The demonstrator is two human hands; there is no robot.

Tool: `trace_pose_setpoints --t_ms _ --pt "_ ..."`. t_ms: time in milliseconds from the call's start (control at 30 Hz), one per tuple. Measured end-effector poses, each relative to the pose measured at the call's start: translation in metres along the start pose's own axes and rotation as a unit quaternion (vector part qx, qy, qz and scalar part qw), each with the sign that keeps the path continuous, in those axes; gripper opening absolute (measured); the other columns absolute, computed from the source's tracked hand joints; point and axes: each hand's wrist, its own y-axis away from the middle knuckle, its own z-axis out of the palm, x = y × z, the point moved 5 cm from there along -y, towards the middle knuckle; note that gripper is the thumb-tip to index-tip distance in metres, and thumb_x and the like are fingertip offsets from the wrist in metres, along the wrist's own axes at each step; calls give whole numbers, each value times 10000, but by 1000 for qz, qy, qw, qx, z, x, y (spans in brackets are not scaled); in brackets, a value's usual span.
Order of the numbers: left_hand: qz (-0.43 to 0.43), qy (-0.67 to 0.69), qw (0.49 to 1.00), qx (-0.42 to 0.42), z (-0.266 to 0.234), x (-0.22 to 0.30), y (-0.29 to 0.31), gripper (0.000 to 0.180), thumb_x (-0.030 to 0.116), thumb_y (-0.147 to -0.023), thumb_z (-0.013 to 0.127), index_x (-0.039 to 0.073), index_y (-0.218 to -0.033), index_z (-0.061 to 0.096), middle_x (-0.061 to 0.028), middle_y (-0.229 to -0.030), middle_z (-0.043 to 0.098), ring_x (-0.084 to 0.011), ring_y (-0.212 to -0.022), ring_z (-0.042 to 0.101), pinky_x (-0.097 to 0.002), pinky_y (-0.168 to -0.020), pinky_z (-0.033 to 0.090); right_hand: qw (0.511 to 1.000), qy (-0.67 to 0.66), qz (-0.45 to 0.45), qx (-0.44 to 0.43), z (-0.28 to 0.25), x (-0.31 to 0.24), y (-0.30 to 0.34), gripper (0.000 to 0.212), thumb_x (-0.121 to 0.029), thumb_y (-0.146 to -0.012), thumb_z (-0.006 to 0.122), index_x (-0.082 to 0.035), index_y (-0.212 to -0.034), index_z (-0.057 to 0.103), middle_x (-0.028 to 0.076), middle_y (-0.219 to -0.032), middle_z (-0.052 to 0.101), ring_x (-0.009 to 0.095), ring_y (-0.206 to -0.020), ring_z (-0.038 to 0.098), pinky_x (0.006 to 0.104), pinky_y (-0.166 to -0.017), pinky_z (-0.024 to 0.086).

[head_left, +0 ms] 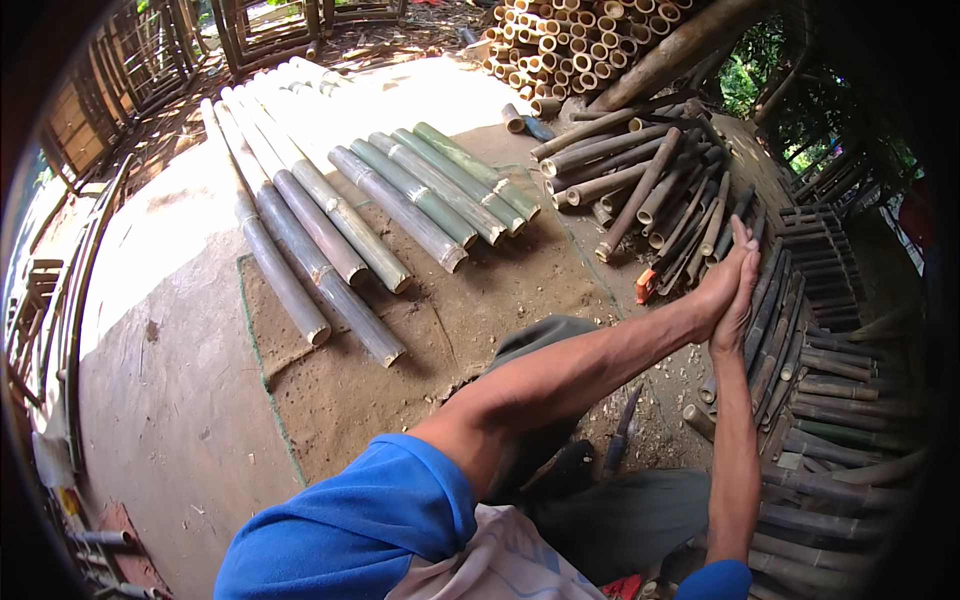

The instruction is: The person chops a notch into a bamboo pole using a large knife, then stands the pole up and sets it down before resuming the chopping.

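My left hand (714, 297) and my right hand (735, 325) are pressed palm to palm off to the right, fingers stretched out. No object shows between them; the inner palms are hidden. My left arm reaches across my body to meet the right one. Behind the fingertips lies a heap of short dark bamboo pieces (640, 190). A small orange thing (647, 286), its kind unclear, rests at the heap's near edge. By my feet lies a long, dark, narrow pointed thing (622, 432) among pale chips.
Several long bamboo poles (290, 220) and shorter greenish ones (430, 195) lie side by side on a brown ground sheet (350, 400). A stack of cut bamboo tubes (585, 45) stands at the back. More bamboo pieces (840, 440) line the right side.
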Motion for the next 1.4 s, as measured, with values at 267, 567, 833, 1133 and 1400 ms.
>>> trace_pose_setpoints --t_ms 267,567,833,1133,1400 --pt "-366 128 917 -98 -17 -52 30 796 578 -963 666 -94 -1361 513 -265 -1405 529 -292 -1193 578 -502 -966 509 910 355 -118 -177 -3 -14 65 1014 -489 -806 793 -22 -1593 356 191 -1603 419 365 -1534 344 493 -1254 262" --pt "100 -455 885 -1 -113 -114 -49 345 238 -910 592 -76 -777 646 -228 -882 695 -356 -885 687 -388 -868 552 880 393 -263 -49 31 35 54 596 -268 -807 803 -42 -1310 577 182 -1237 645 365 -1154 643 449 -975 518" --pt "67 -509 858 -32 -23 -95 -6 354 306 -894 659 -34 -970 724 -261 -1011 722 -442 -987 709 -475 -904 573 880 466 -39 -88 -39 86 71 490 -273 -869 763 -54 -1274 592 183 -1087 692 398 -960 724 488 -796 580" --pt "86 -555 823 -88 1 -40 14 324 255 -722 852 45 -961 789 -166 -927 758 -384 -872 738 -466 -800 592 820 290 253 -423 -46 87 96 534 -223 -718 897 36 -1151 723 214 -1120 765 354 -1091 727 436 -962 577" --pt "-293 -121 854 -413 31 -70 62 551 273 -867 815 -13 -1318 682 -177 -1025 762 -258 -888 764 -365 -774 633 845 -109 133 -506 -71 85 113 755 -268 -672 972 47 -1303 703 186 -1317 718 293 -1309 636 409 -1158 454"
